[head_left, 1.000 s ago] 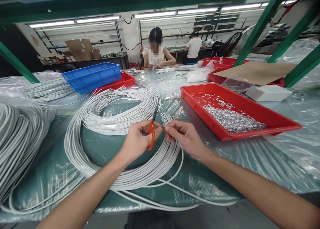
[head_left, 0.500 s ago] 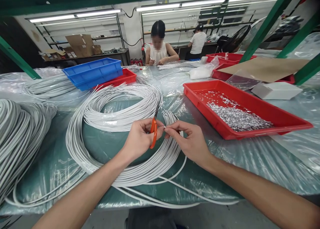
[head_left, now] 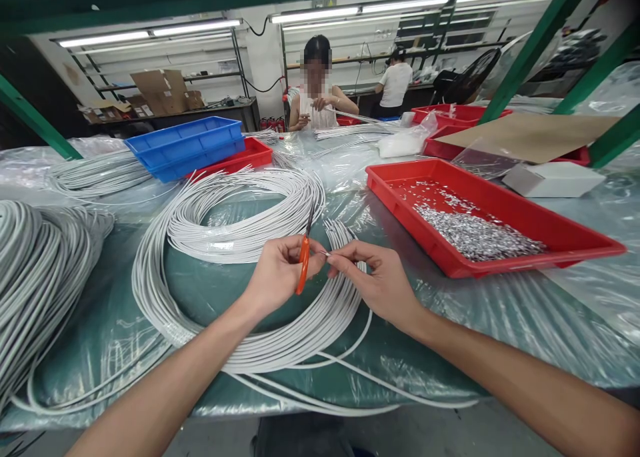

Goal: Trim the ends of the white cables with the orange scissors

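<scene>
Orange-handled scissors (head_left: 303, 264) are held in my left hand (head_left: 280, 270), their dark blades pointing up and away. The thumb and forefinger of that hand also close near a small whitish cable end (head_left: 326, 253). From the other side, my right hand (head_left: 375, 277) pinches this same end between thumb and forefinger, and the fingertips of both hands nearly meet. Below them lies a coil of white cable (head_left: 300, 350), whose loose ends bunch up just behind my right hand. The exact tip of the pinched piece is too small to make out.
A second white coil (head_left: 240, 247) lies behind the first. Thick grey-white cable bundles (head_left: 45, 290) fill the left. To the right stands a red tray (head_left: 415, 234) with many small metal pieces. A blue bin (head_left: 187, 147) sits farther back. Across the table a co-worker (head_left: 317, 100) handles cable.
The scissors have tilted slightly in my left hand, with the handles turned more edge-on. Both my hands stay nearly in place. The co-worker opposite has raised one hand with some cable.
</scene>
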A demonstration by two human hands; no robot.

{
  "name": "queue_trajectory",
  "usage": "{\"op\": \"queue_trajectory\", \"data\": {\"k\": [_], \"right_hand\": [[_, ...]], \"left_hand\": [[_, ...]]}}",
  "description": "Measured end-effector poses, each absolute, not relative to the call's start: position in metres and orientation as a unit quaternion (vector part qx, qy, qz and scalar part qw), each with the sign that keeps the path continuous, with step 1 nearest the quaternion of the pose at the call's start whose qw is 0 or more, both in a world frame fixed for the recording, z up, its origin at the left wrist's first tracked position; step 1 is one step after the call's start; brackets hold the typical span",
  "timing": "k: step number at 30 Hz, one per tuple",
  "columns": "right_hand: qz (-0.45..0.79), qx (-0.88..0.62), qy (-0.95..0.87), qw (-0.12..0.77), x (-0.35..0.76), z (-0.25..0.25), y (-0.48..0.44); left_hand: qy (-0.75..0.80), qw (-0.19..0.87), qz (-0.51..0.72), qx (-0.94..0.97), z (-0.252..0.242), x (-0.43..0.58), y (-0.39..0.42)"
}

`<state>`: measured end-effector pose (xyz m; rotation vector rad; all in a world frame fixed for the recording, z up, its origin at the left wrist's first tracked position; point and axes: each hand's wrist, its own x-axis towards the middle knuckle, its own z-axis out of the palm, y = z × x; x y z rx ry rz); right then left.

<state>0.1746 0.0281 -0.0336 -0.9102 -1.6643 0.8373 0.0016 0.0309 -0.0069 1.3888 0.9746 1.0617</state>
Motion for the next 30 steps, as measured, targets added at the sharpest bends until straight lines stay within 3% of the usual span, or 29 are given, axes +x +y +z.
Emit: {"op": "queue_trajectory", "data": {"k": [20,30], "right_hand": [[0.275,-0.396,-0.697,0.530,0.1749,-0.0359,0.0265],[0.346,-0.388,-0.686,0.509,0.1743,-0.0321,0.0288]], "left_hand": [[0.431,0.548,0.443,0.564,-0.0062,0.0043,0.0313],[0.424,0.542,0.446,0.572,-0.0074,0.0042,0.0317]]}}
